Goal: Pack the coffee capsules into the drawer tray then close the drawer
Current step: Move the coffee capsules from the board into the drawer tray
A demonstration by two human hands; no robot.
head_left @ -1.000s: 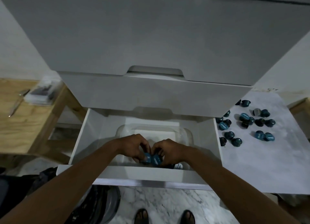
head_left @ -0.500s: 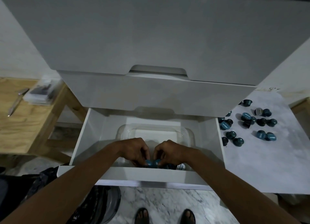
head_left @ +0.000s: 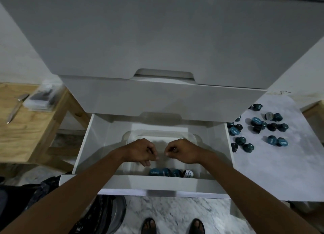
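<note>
A short row of coffee capsules, mostly teal, sits at the near end of the clear plastic tray inside the open drawer. I've got the left hand and right hand hovering just above them, fingers curled in, nothing visible in either. Plenty of loose capsules are scattered on the white top right of the drawer, and there's a wooden table left of it.

Drawer: white, lowest, pulled open. Tray: clear plastic, inside drawer. Teal capsules: row at tray's near end. Loose capsules: scattered on pale surface right of drawer.
</note>
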